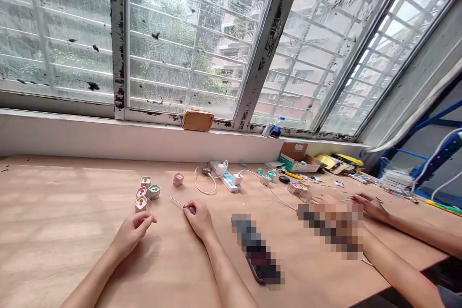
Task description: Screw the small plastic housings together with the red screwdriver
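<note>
My right hand rests on the plywood table, shut on a thin pointed tool with a dark grip and a metal shaft aimed to the left. My left hand lies curled with nothing visible in its fingers. It is nearest to a small group of pale hexagonal pieces with pink and green inserts. A little pink-and-white cube stands just beyond them. Neither of my hands touches these pieces.
Another person's hands work at the right, partly behind a pixelated patch. A pixelated phone lies between us. Further back are a white power strip with cables, a cardboard box, and a window sill.
</note>
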The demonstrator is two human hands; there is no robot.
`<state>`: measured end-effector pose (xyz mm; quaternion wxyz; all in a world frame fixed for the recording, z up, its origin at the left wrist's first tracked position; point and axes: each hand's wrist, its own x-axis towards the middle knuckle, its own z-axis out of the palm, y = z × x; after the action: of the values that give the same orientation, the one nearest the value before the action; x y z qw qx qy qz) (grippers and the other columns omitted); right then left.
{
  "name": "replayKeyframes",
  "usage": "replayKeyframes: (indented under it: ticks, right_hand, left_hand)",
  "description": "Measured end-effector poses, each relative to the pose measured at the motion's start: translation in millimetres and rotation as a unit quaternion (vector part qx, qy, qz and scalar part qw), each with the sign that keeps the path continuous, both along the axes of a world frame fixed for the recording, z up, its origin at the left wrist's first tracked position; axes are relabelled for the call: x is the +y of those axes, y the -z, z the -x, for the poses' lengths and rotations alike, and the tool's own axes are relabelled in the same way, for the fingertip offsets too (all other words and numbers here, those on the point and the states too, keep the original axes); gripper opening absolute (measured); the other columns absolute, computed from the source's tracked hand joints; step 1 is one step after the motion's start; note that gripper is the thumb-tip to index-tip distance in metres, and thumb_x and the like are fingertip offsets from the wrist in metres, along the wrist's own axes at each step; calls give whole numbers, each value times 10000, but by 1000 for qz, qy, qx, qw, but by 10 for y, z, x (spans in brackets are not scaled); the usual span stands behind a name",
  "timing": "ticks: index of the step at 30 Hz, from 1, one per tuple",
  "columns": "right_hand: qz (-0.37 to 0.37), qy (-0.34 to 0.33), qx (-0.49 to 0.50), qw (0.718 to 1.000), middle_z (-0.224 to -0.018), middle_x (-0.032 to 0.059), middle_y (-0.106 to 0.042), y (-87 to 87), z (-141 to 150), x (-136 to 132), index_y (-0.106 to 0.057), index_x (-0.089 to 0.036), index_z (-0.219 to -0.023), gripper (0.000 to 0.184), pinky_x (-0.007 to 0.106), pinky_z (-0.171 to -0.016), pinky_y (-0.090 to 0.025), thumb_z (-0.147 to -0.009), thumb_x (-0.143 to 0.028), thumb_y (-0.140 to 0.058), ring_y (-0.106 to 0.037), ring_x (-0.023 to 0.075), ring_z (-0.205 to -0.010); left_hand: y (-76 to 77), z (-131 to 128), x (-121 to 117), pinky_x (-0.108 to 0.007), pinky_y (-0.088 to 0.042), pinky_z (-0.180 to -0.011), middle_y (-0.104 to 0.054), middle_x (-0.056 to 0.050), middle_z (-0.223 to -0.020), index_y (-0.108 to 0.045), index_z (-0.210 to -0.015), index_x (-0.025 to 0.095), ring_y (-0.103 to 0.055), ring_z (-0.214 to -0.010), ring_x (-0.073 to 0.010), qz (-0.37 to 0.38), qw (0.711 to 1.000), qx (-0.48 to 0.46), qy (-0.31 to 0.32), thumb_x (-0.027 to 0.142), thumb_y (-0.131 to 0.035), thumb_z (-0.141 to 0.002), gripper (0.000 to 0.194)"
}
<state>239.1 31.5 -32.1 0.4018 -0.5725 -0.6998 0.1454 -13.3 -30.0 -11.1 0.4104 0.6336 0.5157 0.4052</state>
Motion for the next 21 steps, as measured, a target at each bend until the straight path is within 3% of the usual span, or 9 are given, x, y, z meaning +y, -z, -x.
replayKeyframes:
  ticks: [7,15,21]
  right_hand:
    - [14,-15,33,999,-892,36,-712,-27,-21,14,-660,-209,-783,33,308,-819,-450,-805,-185,-655,-632,218,-903]
    - [12,-12,39,999,-876,30,-701,9,-32,35,-657,-208,-765,43,301,-800,-439,-800,-187,-675,-624,214,-903]
    - [12,-17,38,999,-879,26,-707,25,-37,32,-668,-211,-773,38,297,-799,-434,-801,-198,-691,-630,208,-899]
  left_hand:
    - [-36,-30,-30,-272,-254,-605,-324,12,-615,-629,-664,158,-304,-606,-146,-32,999,17,14,776,-440,-837,669]
    - [26,-44,-30,-271,-239,-586,-311,8,-617,-612,-659,169,-309,-605,-153,-27,998,52,19,785,-420,-846,671]
    - [-14,-54,-45,-272,-233,-595,-282,19,-636,-619,-726,170,-298,-611,-153,-17,996,81,24,787,-393,-849,669]
